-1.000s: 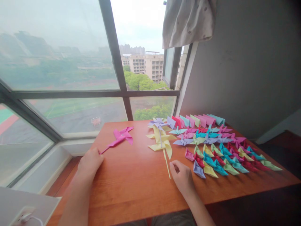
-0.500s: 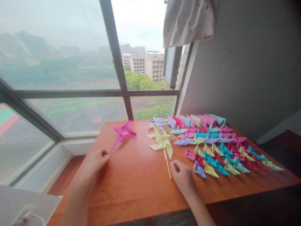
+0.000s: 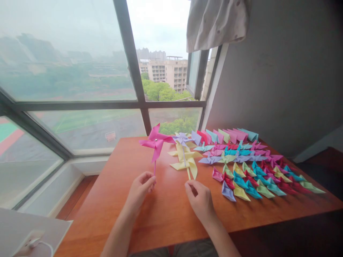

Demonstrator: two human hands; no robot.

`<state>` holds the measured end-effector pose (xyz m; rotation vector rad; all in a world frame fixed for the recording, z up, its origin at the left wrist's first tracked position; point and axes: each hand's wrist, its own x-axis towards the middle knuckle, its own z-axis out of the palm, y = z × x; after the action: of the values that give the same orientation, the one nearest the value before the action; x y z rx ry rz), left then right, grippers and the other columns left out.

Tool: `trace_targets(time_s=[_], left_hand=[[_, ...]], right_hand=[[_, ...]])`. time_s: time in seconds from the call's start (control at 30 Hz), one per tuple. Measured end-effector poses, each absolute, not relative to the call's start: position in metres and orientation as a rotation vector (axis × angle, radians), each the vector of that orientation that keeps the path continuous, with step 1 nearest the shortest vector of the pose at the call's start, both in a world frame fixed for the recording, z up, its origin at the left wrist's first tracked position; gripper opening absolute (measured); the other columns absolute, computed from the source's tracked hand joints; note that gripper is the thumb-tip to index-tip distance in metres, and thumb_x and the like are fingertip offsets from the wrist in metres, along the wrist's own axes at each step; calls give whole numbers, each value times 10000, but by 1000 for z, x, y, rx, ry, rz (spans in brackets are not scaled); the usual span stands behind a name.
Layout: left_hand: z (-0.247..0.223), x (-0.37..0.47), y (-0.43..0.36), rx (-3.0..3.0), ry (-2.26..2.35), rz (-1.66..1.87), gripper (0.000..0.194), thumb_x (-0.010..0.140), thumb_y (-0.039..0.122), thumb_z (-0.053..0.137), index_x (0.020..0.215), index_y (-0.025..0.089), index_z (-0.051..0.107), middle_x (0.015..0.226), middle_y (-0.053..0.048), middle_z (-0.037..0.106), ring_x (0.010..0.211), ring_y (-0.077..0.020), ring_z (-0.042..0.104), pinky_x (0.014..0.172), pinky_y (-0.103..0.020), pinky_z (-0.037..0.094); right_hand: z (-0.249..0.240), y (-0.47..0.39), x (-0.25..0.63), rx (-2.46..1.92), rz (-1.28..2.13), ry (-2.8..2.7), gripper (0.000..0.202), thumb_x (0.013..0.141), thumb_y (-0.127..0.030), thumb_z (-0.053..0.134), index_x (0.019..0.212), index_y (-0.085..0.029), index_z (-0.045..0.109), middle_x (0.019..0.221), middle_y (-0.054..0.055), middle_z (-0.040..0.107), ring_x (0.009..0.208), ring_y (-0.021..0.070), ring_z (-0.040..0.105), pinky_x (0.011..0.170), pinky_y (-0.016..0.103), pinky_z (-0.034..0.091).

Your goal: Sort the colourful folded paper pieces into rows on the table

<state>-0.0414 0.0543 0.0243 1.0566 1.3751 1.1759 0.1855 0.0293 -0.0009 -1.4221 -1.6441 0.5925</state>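
Head view. The left hand (image 3: 140, 189) grips a pink pinwheel (image 3: 156, 140) by its stick (image 3: 154, 169), upright above the tabletop (image 3: 107, 207). The right hand (image 3: 200, 200), fingers curled, overlaps a yellow pinwheel's lower end (image 3: 188, 174); whether it grips cannot be told. Paper boats (image 3: 253, 191) stand rightward.

Daylight comes from the window (image 3: 129, 53) beyond the far edge of the bench (image 3: 107, 207), whose surface shines softly; the sky (image 3: 163, 28) is nearly white, the wall (image 3: 273, 78) dim.
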Motion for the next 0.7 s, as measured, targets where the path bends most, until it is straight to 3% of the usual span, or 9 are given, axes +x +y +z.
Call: trace_targets(time_s=[0.23, 0.37, 0.5, 0.7], left_hand=[[22, 11, 34, 967, 1210, 1144, 310, 692, 424, 757, 700, 161, 593, 551, 40, 549, 478, -75, 446, 460, -174, 323], [18, 24, 26, 991, 1152, 1086, 350, 679, 440, 778, 689, 151, 581, 534, 41, 544, 463, -70, 428, 446, -171, 320], [15, 30, 21, 996, 1153, 1073, 364, 686, 447, 777, 677, 146, 571, 557, 32, 561, 466, -67, 427, 443, -168, 311], [8, 35, 20, 1049, 1229, 1102, 358, 759, 464, 705, 664, 150, 562, 563, 28, 550, 483, -75, 420, 459, -180, 296]], right_hand=[[27, 42, 154, -1276, 935, -1504, 239, 878, -338, 517, 850, -174, 688, 769, 25, 687, 639, 136, 592, 594, 217, 437], [23, 48, 147, -1231, 1079, -1411, 221, 864, -356, 539, 764, -176, 621, 657, -16, 598, 570, 116, 531, 543, 214, 403], [16, 48, 148, -1230, 1135, -1298, 269, 859, -388, 549, 682, -185, 551, 600, -34, 532, 561, 113, 494, 541, 219, 389], [18, 42, 156, -1350, 1003, -1330, 275, 861, -398, 549, 723, -172, 624, 654, -3, 616, 618, 135, 547, 585, 227, 401]])
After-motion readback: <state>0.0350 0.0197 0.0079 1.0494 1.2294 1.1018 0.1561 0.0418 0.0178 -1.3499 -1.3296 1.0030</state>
